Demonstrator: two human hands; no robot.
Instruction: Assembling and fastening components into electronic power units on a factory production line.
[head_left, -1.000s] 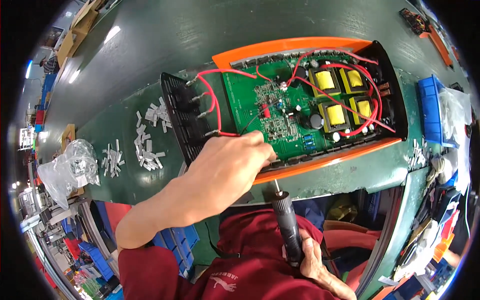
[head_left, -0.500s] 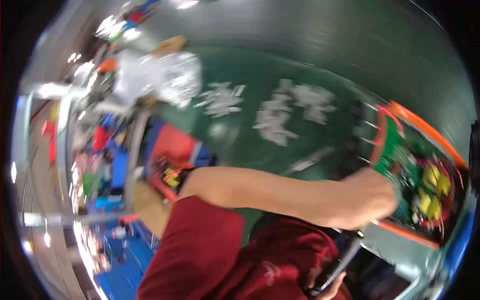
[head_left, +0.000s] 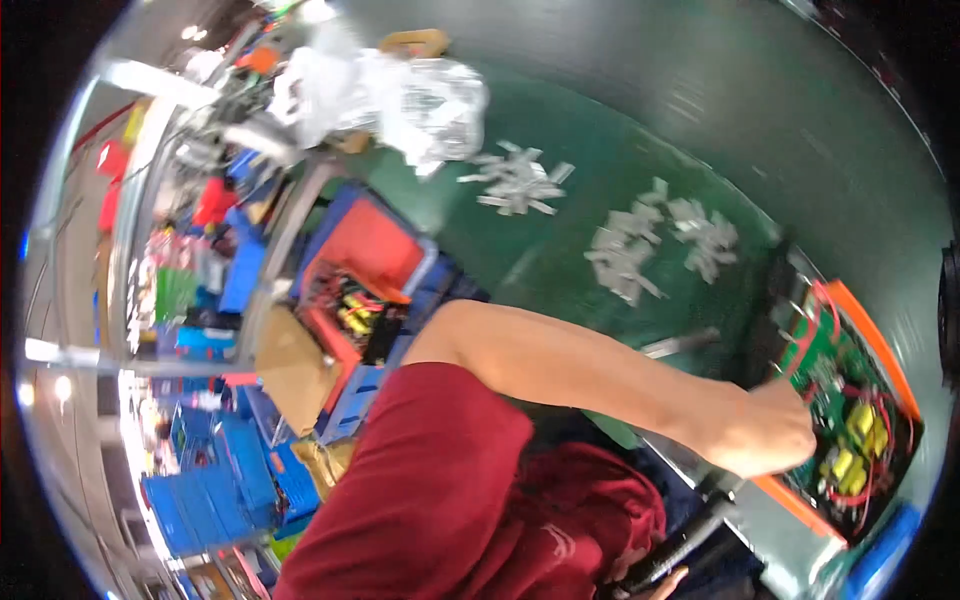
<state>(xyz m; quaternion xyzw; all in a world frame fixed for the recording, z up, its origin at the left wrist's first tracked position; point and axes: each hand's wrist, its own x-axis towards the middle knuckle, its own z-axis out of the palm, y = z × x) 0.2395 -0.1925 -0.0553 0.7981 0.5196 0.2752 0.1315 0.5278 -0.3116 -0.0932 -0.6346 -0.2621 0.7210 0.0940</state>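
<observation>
From the left my left forearm reaches across to an orange-edged housing (head_left: 880,345) at the right. My left hand (head_left: 760,432) is closed, against the near side of a green circuit board (head_left: 830,350) inside that housing; its fingertips and whatever they grip are hidden. Yellow components (head_left: 850,455) and red wires crowd the board. At the lower edge my right hand (head_left: 668,586) is partly visible, its fingers curled around a black rod-shaped tool (head_left: 685,540).
Piles of pale strips (head_left: 625,250) lie on the green table beside a metallic bar (head_left: 680,342). Clear plastic bags (head_left: 430,105) sit at the far left. A red bin (head_left: 365,245) holding circuit parts and several blue bins (head_left: 210,500) stand to the left. A blue object (head_left: 885,550) is at lower right.
My view has shifted, and the table's contents now sit further right in it. The green board, raised at a slant before, now lies lower in the housing. My left hand stays beside it.
</observation>
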